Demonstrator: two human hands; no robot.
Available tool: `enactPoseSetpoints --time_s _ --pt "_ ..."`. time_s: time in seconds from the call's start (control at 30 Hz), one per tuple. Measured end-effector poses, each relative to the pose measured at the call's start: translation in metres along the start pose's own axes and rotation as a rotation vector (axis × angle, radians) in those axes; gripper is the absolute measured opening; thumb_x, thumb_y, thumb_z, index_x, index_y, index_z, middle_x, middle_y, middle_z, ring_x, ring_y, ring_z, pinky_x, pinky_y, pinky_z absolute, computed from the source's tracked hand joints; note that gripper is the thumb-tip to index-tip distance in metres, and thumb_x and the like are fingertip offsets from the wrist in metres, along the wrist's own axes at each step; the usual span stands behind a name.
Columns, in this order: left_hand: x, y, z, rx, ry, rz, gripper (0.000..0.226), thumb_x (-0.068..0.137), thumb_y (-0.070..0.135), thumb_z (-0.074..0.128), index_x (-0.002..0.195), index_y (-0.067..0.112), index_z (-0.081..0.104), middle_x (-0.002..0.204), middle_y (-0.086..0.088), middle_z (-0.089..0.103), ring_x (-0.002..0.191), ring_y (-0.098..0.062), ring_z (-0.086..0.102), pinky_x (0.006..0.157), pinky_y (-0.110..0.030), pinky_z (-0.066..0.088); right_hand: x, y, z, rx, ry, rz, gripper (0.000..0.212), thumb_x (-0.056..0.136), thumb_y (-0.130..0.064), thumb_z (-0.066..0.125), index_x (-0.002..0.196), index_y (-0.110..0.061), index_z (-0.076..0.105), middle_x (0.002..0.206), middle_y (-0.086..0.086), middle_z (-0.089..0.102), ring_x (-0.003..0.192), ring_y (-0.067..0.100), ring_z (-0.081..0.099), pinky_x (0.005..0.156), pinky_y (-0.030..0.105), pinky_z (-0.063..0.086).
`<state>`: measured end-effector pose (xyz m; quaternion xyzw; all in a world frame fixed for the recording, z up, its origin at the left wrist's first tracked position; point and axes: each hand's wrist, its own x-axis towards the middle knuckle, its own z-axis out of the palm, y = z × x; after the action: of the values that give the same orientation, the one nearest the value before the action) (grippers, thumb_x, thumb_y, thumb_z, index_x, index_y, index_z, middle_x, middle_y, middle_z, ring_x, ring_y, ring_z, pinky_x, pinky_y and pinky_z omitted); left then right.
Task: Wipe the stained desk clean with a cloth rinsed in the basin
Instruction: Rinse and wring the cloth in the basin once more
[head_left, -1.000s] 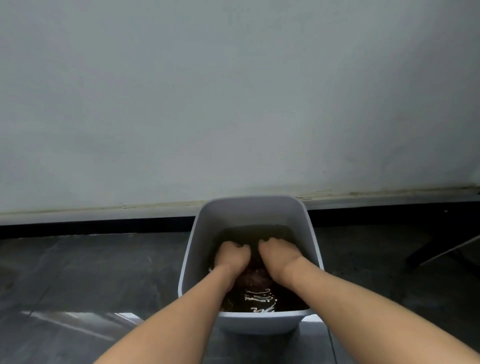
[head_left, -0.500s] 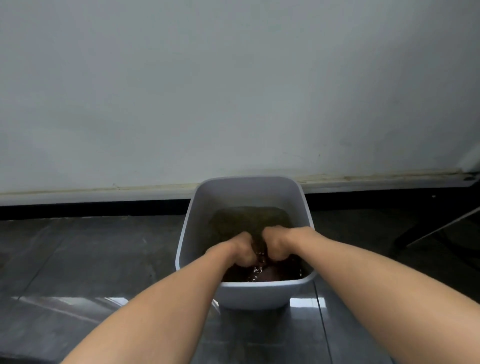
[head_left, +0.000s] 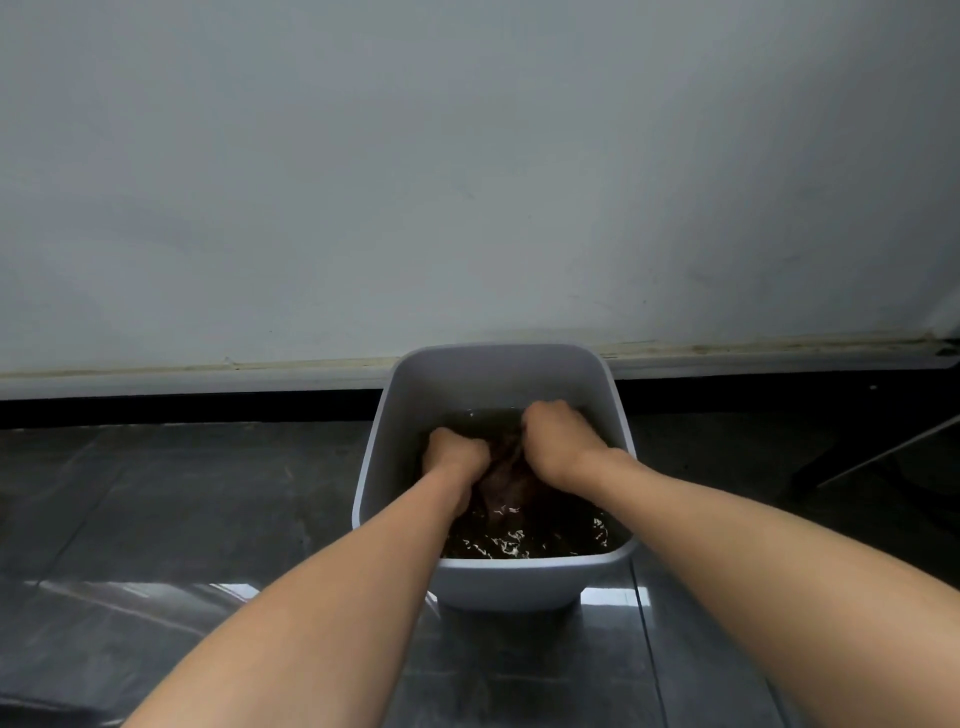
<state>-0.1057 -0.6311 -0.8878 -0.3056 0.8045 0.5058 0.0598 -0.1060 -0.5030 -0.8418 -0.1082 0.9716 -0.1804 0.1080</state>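
Dark floor (head_left: 208, 519) holds a basin (head_left: 498, 376) where left hand (head_left: 454, 456) and right hand (head_left: 560, 441) grip the cloth (head_left: 508, 478).

Basin (head_left: 498, 382) smooth matt plastic; cloth (head_left: 506, 470) wet fabric; floor (head_left: 182, 493) glossy tile.

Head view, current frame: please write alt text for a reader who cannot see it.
A person's left hand and right hand grip a dark cloth in murky, rippled water inside a pale grey basin. The basin stands on a dark glossy floor near a plain pale wall.
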Motion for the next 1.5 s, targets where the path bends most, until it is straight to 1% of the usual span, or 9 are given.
enactPoseSetpoints --time_s 0.2,0.37,0.6,0.77,0.93,1.07,1.27,1.4,1.5 --pt "-0.021 0.034 -0.01 -0.252 -0.25 0.274 0.026 0.088 -0.001 0.05 0.074 0.013 0.068 0.059 -0.005 0.061 0.053 -0.016 0.056 0.048 -0.023 0.043 0.015 -0.008 -0.029 0.383 0.251 0.038 0.028 0.102 -0.014 0.043 0.087 -0.01 0.066 0.089 0.01 0.068 0.088 0.029 0.064 0.072 0.032 0.048" --pt "-0.009 0.05 -0.03 0.048 -0.259 0.558 0.009 0.09 0.016 0.07 0.093 0.007 0.068 0.086 -0.018 0.073 0.072 -0.021 0.065 0.072 -0.043 0.057 0.019 -0.005 -0.048 0.416 0.281 0.063 0.027 0.107 -0.023 0.037 0.105 -0.008 0.06 0.105 0.011 0.059 0.093 0.026 0.058 0.073 0.032 0.041" --pt "-0.008 0.069 -0.053 0.438 -0.466 0.659 0.024 0.088 0.025 0.075 0.086 0.004 0.066 0.077 -0.003 0.068 0.073 -0.015 0.061 0.073 -0.032 0.049 0.014 0.002 -0.053 0.51 0.36 -0.001 0.026 0.108 -0.02 0.035 0.094 -0.009 0.054 0.084 0.004 0.055 0.072 0.014 0.047 0.058 0.03 0.035" --pt "-0.007 0.06 -0.057 0.129 -0.361 0.554 0.008 0.1 0.015 0.057 0.093 0.012 0.058 0.089 -0.005 0.066 0.087 -0.019 0.062 0.083 -0.039 0.053 0.011 0.009 -0.062 0.49 0.328 -0.06 0.028 0.109 -0.023 0.03 0.092 -0.008 0.046 0.075 0.002 0.046 0.066 0.014 0.039 0.054 0.03 0.029" --pt "-0.001 0.067 -0.052 0.171 -0.25 0.575 0.015 0.104 0.015 0.043 0.114 0.015 0.055 0.103 -0.005 0.062 0.094 -0.015 0.06 0.075 -0.027 0.049 0.015 0.008 -0.061 0.354 0.14 -0.108 0.029 0.106 -0.041 0.038 0.111 -0.013 0.043 0.088 0.002 0.055 0.081 0.02 0.054 0.061 0.033 0.036" --pt "0.01 0.052 -0.051 0.468 -0.427 0.576 0.048 0.086 0.02 0.07 0.13 0.016 0.05 0.116 0.0 0.063 0.106 -0.014 0.062 0.092 -0.03 0.052 0.012 0.013 -0.055 -0.034 -0.137 -0.255 0.073 0.089 -0.033 0.071 0.149 -0.025 0.031 0.123 0.011 0.05 0.111 0.028 0.056 0.089 0.032 0.047" --pt "0.016 0.032 -0.036 0.922 -0.616 0.586 0.079 0.074 0.039 0.084 0.141 0.023 0.045 0.131 0.005 0.056 0.121 -0.018 0.055 0.104 -0.032 0.043 0.011 0.007 -0.02 -0.514 -0.313 -0.225 0.059 0.093 -0.038 0.067 0.142 -0.012 0.047 0.143 0.017 0.027 0.127 0.038 0.046 0.105 0.044 0.045" --pt "0.03 0.004 -0.014 0.945 -0.49 0.629 0.043 0.085 0.025 0.069 0.126 0.024 0.056 0.13 -0.006 0.062 0.12 -0.027 0.058 0.099 -0.035 0.048 0.019 0.014 -0.002 -0.645 -0.403 -0.211 0.062 0.096 -0.051 0.057 0.146 -0.017 0.043 0.161 0.013 0.008 0.139 0.037 0.032 0.109 0.051 0.04" --pt "0.04 -0.008 -0.002 1.002 -0.53 0.578 0.046 0.092 0.016 0.059 0.137 0.019 0.05 0.142 -0.011 0.054 0.131 -0.029 0.051 0.109 -0.036 0.041 0.031 0.013 0.011 -0.627 -0.523 -0.178 0.053 0.102 -0.034 0.052 0.15 -0.016 0.04 0.166 0.011 0.003 0.143 0.038 0.03 0.114 0.052 0.035"
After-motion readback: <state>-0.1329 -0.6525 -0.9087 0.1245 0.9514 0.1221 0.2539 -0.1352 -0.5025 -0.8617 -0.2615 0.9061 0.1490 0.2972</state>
